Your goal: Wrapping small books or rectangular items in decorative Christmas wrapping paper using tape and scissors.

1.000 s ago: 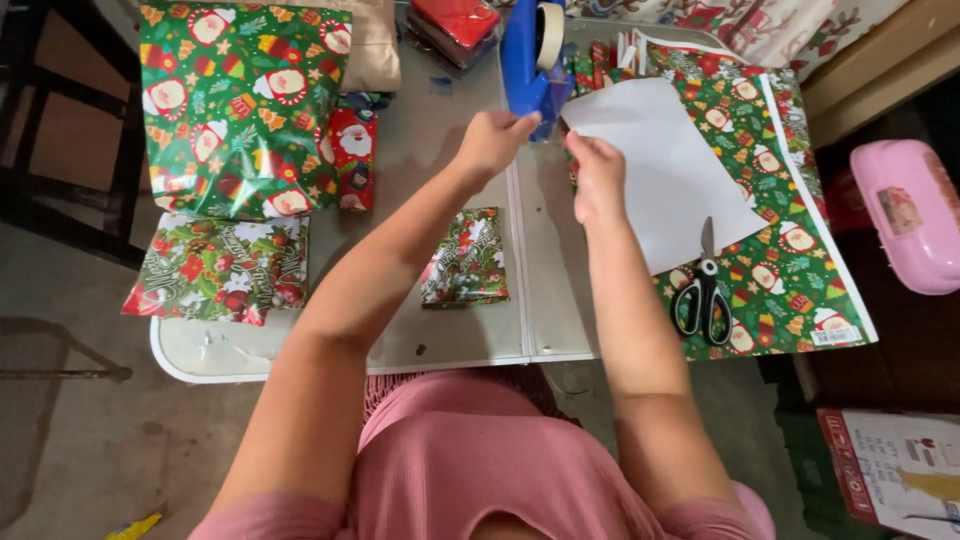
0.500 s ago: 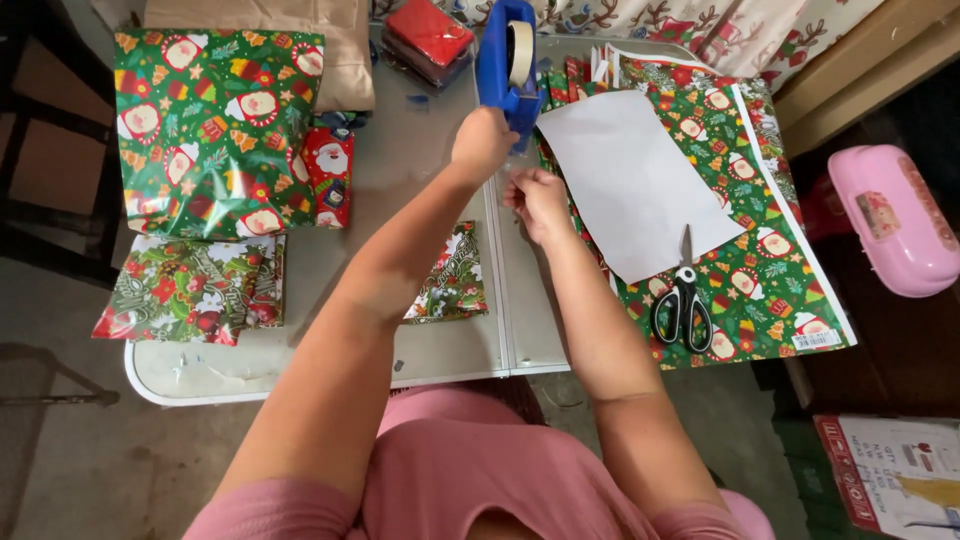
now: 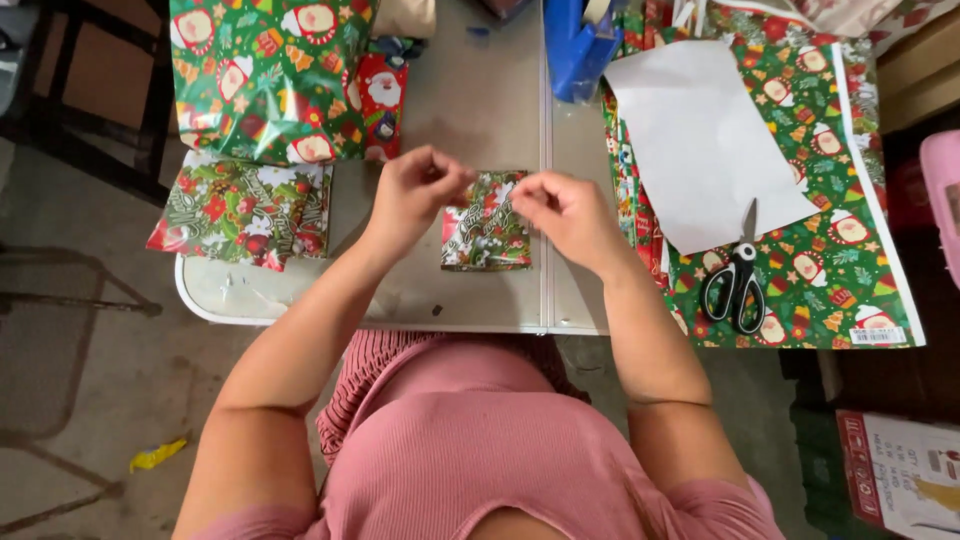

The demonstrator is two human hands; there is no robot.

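Note:
A small parcel point(image 3: 487, 240) wrapped in green and red festive paper lies on the grey folding table point(image 3: 470, 100) in front of me. My left hand point(image 3: 415, 195) hovers at its upper left corner with fingertips pinched. My right hand point(image 3: 565, 210) is at its upper right, also pinched. A short strip of clear tape, barely visible, seems to span between the two hands just above the parcel's top edge. A blue tape dispenser point(image 3: 580, 45) stands at the far side of the table.
Black scissors point(image 3: 735, 285) lie on an unrolled sheet of wrapping paper point(image 3: 830, 260), partly under a white sheet point(image 3: 705, 140). Wrapped gifts sit at the left: a large green one point(image 3: 265, 75), a flat one point(image 3: 240, 210), a small red one point(image 3: 382, 100). A pink case point(image 3: 945, 200) is at the right edge.
Both hands have left the blue tape dispenser and come back towards me, now pinched together over the small parcel. The view has dropped closer to the table.

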